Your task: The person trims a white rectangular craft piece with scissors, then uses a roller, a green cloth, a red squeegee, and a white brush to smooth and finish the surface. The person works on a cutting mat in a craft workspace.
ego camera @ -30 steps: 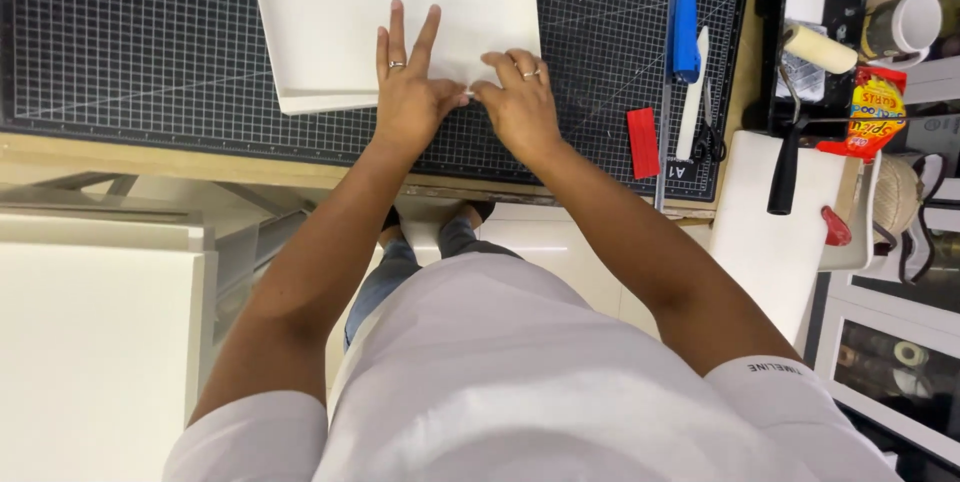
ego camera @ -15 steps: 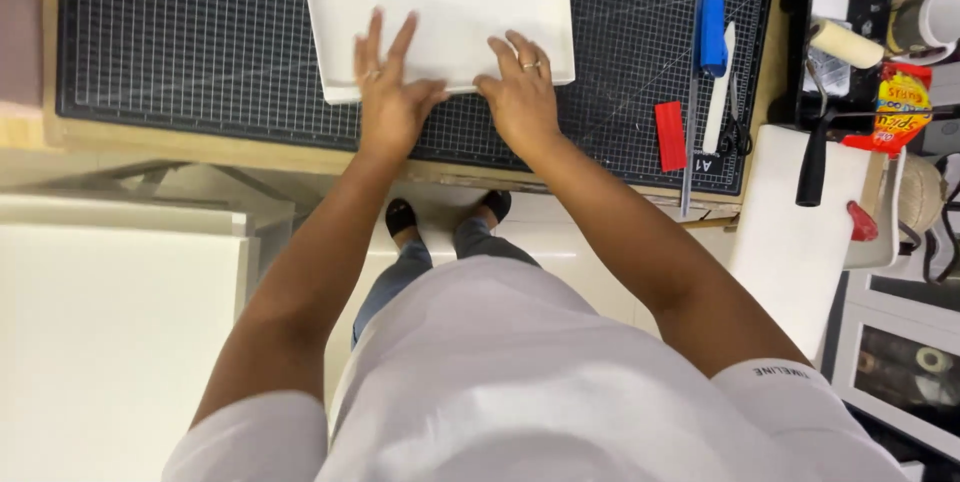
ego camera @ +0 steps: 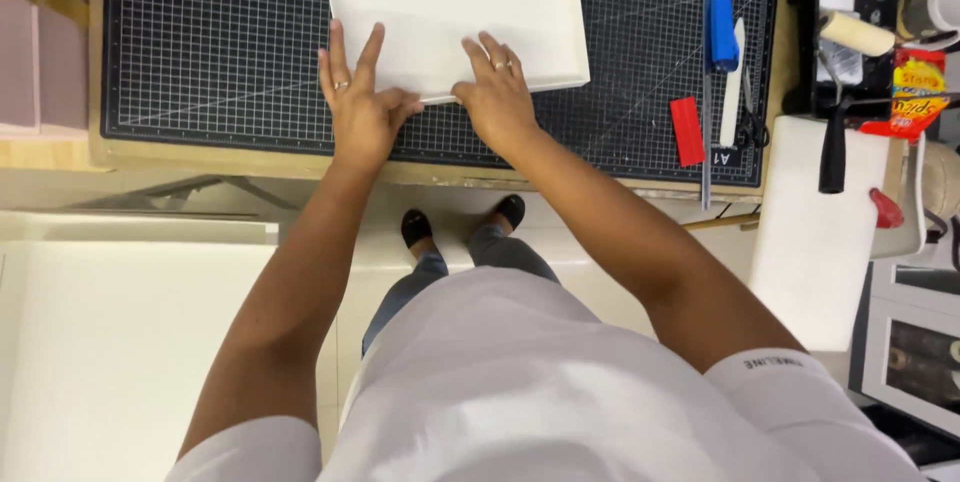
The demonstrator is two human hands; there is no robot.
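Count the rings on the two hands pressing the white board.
2. One is on the left hand, on a finger lying flat on the white board. One is on the right hand, at the board's near edge. Others may be hidden beneath curled fingers.

blue knife (ego camera: 722,20), red block (ego camera: 686,131), paint roller (ego camera: 856,34)

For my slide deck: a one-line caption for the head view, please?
Both hands, left hand and right hand, press a white board on a gridded cutting mat.
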